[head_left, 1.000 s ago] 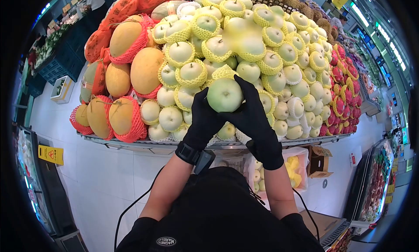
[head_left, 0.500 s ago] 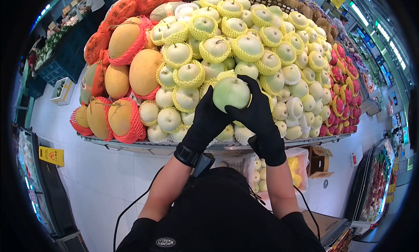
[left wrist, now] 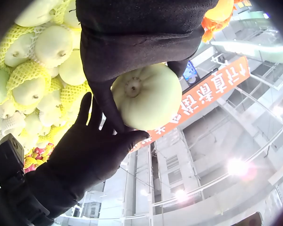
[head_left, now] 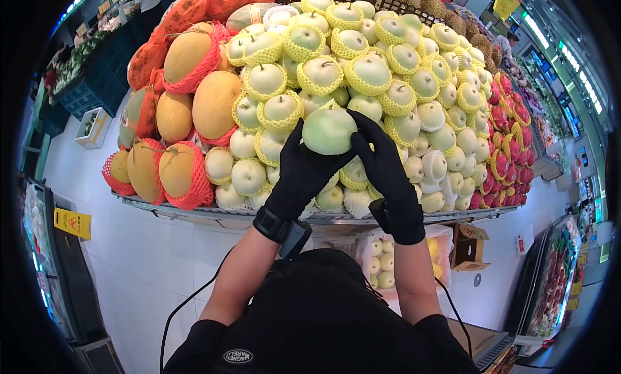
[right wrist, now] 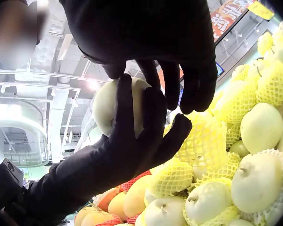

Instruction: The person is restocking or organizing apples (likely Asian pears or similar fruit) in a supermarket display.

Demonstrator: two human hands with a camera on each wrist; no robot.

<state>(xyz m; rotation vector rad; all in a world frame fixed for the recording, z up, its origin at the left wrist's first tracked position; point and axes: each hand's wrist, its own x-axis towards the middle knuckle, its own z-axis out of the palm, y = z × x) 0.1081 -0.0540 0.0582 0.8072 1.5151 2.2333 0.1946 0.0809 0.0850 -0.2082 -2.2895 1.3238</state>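
A pale green round fruit is held up in front of the fruit pile by my black-gloved left hand. The left hand curls its fingers round the fruit, seen in the left wrist view. My gloved right hand is at the fruit's right side, its fingers spread and loosely bent. In the right wrist view the right hand hangs over the fruit, its thumb close to it; whether they touch I cannot tell. Similar fruit in yellow foam nets lies behind.
Orange melons in red nets are at the left of the display, dragon fruit at its right. Under the front edge stand a lined crate of fruit and a cardboard box. A yellow sign is at lower left.
The held fruit has turned and moved slightly left from half a second ago. My right hand has loosened from it, its fingers moving off the top and front to the right side.
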